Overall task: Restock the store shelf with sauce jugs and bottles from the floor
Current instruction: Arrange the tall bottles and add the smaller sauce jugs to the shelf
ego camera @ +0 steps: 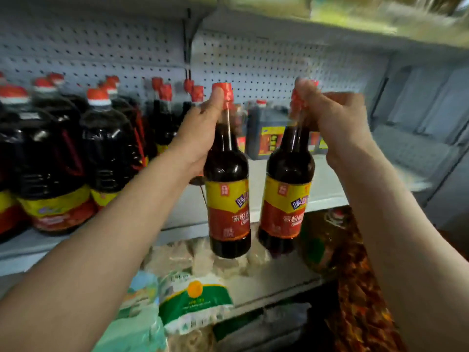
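Observation:
I hold two dark sauce bottles with red caps and yellow-red labels in the air in front of the grey shelf. My left hand grips the neck of the left bottle. My right hand grips the neck of the right bottle, which tilts slightly. Behind the left bottle's base a second dark bottle bottom peeks out under my left hand. Both bottles hang just before the shelf's front edge, over a bare stretch of it.
Large dark sauce jugs with red caps fill the shelf's left part. Slim bottles and a square jug stand at the back against the pegboard. Bagged goods lie on the lower shelf. Another shelf hangs overhead.

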The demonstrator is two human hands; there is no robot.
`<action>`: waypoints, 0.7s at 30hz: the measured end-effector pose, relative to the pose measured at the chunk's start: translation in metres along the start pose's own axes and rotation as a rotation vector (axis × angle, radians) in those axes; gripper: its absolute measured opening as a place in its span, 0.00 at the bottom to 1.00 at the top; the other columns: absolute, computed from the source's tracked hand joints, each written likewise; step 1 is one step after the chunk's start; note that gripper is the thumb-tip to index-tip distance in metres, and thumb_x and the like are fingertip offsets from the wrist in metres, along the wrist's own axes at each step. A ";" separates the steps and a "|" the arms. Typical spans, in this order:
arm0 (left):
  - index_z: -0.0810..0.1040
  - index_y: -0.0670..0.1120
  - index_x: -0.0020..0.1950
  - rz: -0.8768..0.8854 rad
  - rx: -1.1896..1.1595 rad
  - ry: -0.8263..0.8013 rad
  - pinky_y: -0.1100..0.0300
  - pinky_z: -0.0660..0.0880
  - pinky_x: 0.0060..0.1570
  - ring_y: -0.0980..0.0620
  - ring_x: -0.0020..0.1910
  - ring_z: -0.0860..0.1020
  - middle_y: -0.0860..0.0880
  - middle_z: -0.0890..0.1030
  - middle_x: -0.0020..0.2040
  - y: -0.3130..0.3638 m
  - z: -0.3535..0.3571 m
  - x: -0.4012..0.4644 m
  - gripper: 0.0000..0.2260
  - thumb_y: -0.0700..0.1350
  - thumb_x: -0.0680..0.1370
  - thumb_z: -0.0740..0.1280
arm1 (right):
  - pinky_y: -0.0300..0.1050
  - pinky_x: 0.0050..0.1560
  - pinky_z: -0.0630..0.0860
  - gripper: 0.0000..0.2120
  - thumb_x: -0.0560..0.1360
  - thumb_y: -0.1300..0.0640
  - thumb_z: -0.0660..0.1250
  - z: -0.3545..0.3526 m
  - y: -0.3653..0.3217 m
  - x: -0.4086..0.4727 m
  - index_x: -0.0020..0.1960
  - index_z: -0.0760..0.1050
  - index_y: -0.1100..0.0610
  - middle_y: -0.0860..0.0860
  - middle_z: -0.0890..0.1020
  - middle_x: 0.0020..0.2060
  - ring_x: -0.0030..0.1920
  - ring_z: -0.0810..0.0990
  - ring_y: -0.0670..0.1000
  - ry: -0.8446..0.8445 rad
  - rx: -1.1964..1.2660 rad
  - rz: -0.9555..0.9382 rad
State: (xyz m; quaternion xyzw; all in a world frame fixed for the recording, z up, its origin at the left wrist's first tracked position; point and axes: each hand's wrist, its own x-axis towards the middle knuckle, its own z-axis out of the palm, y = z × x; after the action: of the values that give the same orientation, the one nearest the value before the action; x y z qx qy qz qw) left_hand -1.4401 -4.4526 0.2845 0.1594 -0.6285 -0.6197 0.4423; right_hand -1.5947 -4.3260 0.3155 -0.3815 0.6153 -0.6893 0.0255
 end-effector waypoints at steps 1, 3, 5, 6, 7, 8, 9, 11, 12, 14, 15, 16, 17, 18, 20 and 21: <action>0.79 0.45 0.47 0.015 0.012 0.040 0.58 0.78 0.42 0.51 0.37 0.81 0.49 0.83 0.36 0.007 -0.004 0.006 0.19 0.57 0.84 0.57 | 0.46 0.42 0.78 0.20 0.68 0.39 0.76 0.009 0.000 0.009 0.32 0.84 0.55 0.48 0.84 0.30 0.33 0.80 0.48 -0.020 0.009 -0.004; 0.79 0.45 0.47 0.070 0.066 0.118 0.57 0.79 0.45 0.51 0.38 0.81 0.49 0.83 0.36 0.014 -0.013 0.018 0.19 0.57 0.84 0.57 | 0.46 0.40 0.77 0.20 0.70 0.40 0.76 0.027 0.004 0.024 0.31 0.82 0.55 0.48 0.83 0.29 0.32 0.79 0.48 -0.064 0.029 0.001; 0.80 0.46 0.46 0.112 0.114 0.188 0.57 0.79 0.48 0.51 0.39 0.82 0.49 0.83 0.37 0.014 -0.023 0.030 0.19 0.56 0.84 0.56 | 0.45 0.41 0.78 0.20 0.72 0.40 0.76 0.047 0.014 0.036 0.31 0.81 0.54 0.46 0.82 0.27 0.31 0.79 0.47 -0.097 0.035 0.020; 0.80 0.46 0.46 0.124 0.141 0.214 0.59 0.78 0.48 0.52 0.39 0.82 0.49 0.83 0.37 0.012 -0.029 0.036 0.20 0.56 0.85 0.56 | 0.45 0.41 0.78 0.20 0.71 0.40 0.75 0.057 0.021 0.041 0.30 0.81 0.54 0.46 0.82 0.27 0.31 0.79 0.47 -0.109 0.037 0.033; 0.81 0.47 0.47 0.128 0.174 0.233 0.60 0.78 0.49 0.53 0.39 0.82 0.50 0.84 0.38 0.008 -0.035 0.041 0.20 0.57 0.84 0.55 | 0.46 0.41 0.77 0.21 0.70 0.38 0.76 0.067 0.030 0.046 0.29 0.80 0.54 0.45 0.81 0.26 0.30 0.78 0.47 -0.120 0.046 0.048; 0.81 0.47 0.47 0.128 0.209 0.245 0.60 0.77 0.51 0.54 0.40 0.82 0.50 0.84 0.38 0.002 -0.040 0.045 0.20 0.57 0.84 0.55 | 0.46 0.41 0.75 0.23 0.68 0.36 0.76 0.078 0.039 0.049 0.28 0.79 0.54 0.46 0.79 0.26 0.30 0.76 0.48 -0.132 0.048 0.061; 0.81 0.46 0.48 0.123 0.240 0.253 0.59 0.76 0.52 0.54 0.40 0.82 0.50 0.84 0.39 -0.003 -0.046 0.049 0.21 0.58 0.84 0.55 | 0.46 0.42 0.73 0.25 0.64 0.32 0.76 0.088 0.046 0.051 0.28 0.78 0.53 0.46 0.78 0.27 0.31 0.74 0.48 -0.143 0.041 0.075; 0.81 0.44 0.48 0.114 0.300 0.258 0.57 0.74 0.53 0.53 0.41 0.82 0.50 0.83 0.40 -0.015 -0.055 0.055 0.23 0.58 0.84 0.54 | 0.46 0.48 0.76 0.30 0.55 0.24 0.74 0.106 0.062 0.056 0.30 0.79 0.53 0.45 0.81 0.31 0.36 0.79 0.49 -0.148 0.014 0.095; 0.81 0.44 0.47 0.107 0.325 0.256 0.55 0.75 0.55 0.52 0.42 0.82 0.49 0.83 0.40 -0.021 -0.059 0.058 0.23 0.58 0.85 0.53 | 0.50 0.52 0.79 0.32 0.55 0.23 0.72 0.114 0.068 0.057 0.32 0.81 0.53 0.46 0.84 0.32 0.39 0.83 0.50 -0.151 -0.008 0.094; 0.81 0.43 0.48 0.085 0.348 0.241 0.51 0.74 0.61 0.51 0.45 0.81 0.50 0.83 0.40 -0.032 -0.066 0.065 0.23 0.58 0.85 0.53 | 0.56 0.54 0.81 0.31 0.59 0.25 0.70 0.126 0.076 0.063 0.35 0.84 0.54 0.50 0.86 0.33 0.41 0.86 0.53 -0.160 -0.046 0.068; 0.81 0.43 0.49 0.075 0.356 0.231 0.49 0.73 0.63 0.51 0.45 0.81 0.50 0.83 0.40 -0.037 -0.070 0.068 0.24 0.58 0.84 0.53 | 0.58 0.53 0.82 0.30 0.60 0.26 0.70 0.132 0.079 0.067 0.35 0.84 0.54 0.50 0.86 0.32 0.40 0.86 0.53 -0.158 -0.052 0.059; 0.81 0.43 0.50 0.076 0.358 0.223 0.48 0.72 0.65 0.51 0.46 0.81 0.50 0.83 0.40 -0.042 -0.073 0.072 0.24 0.58 0.84 0.53 | 0.57 0.53 0.82 0.29 0.61 0.26 0.71 0.137 0.080 0.070 0.34 0.84 0.54 0.50 0.86 0.32 0.40 0.86 0.52 -0.159 -0.049 0.048; 0.81 0.43 0.50 0.085 0.351 0.221 0.48 0.72 0.64 0.51 0.46 0.82 0.51 0.83 0.39 -0.046 -0.077 0.076 0.24 0.58 0.84 0.52 | 0.56 0.53 0.82 0.27 0.63 0.28 0.72 0.143 0.081 0.074 0.32 0.83 0.53 0.48 0.86 0.32 0.40 0.86 0.50 -0.162 -0.048 0.032; 0.80 0.44 0.50 0.097 0.335 0.223 0.49 0.73 0.62 0.52 0.44 0.82 0.52 0.83 0.39 -0.049 -0.080 0.079 0.23 0.58 0.84 0.53 | 0.55 0.53 0.83 0.24 0.65 0.30 0.73 0.148 0.082 0.074 0.31 0.82 0.51 0.48 0.86 0.33 0.40 0.86 0.48 -0.173 -0.054 0.013; 0.80 0.44 0.51 0.114 0.306 0.223 0.53 0.75 0.55 0.54 0.41 0.82 0.52 0.83 0.37 -0.054 -0.084 0.086 0.23 0.58 0.84 0.52 | 0.52 0.54 0.82 0.19 0.68 0.33 0.74 0.157 0.086 0.075 0.32 0.81 0.48 0.47 0.87 0.34 0.41 0.86 0.45 -0.194 -0.062 -0.004; 0.80 0.44 0.51 0.123 0.299 0.217 0.53 0.75 0.54 0.54 0.41 0.82 0.52 0.83 0.37 -0.056 -0.086 0.088 0.23 0.58 0.84 0.53 | 0.51 0.54 0.82 0.18 0.69 0.34 0.74 0.161 0.088 0.074 0.33 0.81 0.47 0.46 0.87 0.35 0.41 0.86 0.44 -0.195 -0.057 -0.010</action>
State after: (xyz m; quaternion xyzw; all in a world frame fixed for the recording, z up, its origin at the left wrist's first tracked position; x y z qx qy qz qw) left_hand -1.4443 -4.5833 0.2505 0.2505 -0.6705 -0.4706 0.5160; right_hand -1.5960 -4.5181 0.2677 -0.4504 0.6274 -0.6312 0.0710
